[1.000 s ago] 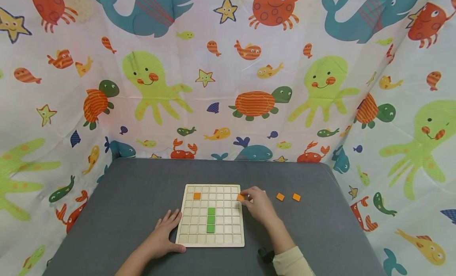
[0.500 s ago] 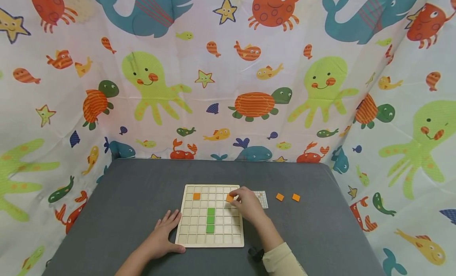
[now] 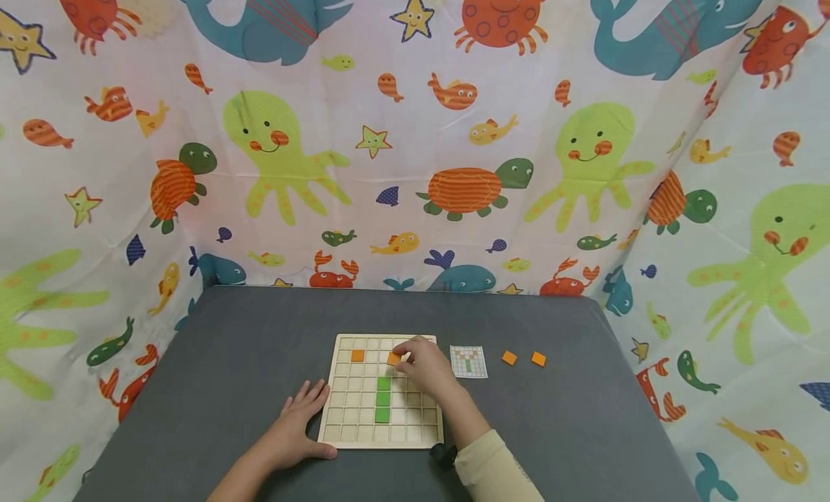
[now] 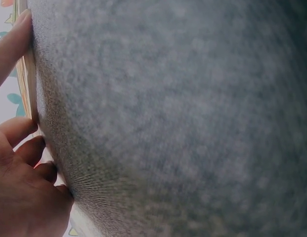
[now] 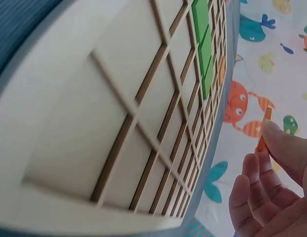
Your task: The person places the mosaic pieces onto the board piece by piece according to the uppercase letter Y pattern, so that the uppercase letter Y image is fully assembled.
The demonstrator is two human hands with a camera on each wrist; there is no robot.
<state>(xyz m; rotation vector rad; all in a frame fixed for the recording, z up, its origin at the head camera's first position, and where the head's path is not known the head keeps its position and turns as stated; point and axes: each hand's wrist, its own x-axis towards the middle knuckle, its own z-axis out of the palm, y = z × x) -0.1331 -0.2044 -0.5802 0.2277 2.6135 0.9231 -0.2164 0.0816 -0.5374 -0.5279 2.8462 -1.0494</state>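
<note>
A square wooden grid board (image 3: 382, 446) lies on the grey table. Along its left side rests my left hand (image 3: 293, 428), fingers spread against the edge and thumb at the front corner. Over the upper middle cells, my right hand (image 3: 428, 369) pinches an orange square tile (image 3: 393, 359) between thumb and fingers. The right wrist view shows this orange tile (image 5: 262, 143) edge-on, apart from the board surface. Three green tiles (image 3: 383, 399) sit in a column of cells near the middle. One orange tile (image 3: 358, 356) occupies a cell at the upper left.
Right of the board lies a small card (image 3: 468, 362) printed with a grid pattern. Two loose orange tiles, one nearer (image 3: 509, 358) and one farther right (image 3: 539, 359), lie beyond it. A curtain (image 3: 402, 171) with sea animals hangs behind the table. A black object (image 3: 444, 456) is at my right wrist.
My right hand has moved left with the orange tile, from the board's right edge to over its upper middle. The card is now uncovered. My left hand has stayed in place.
</note>
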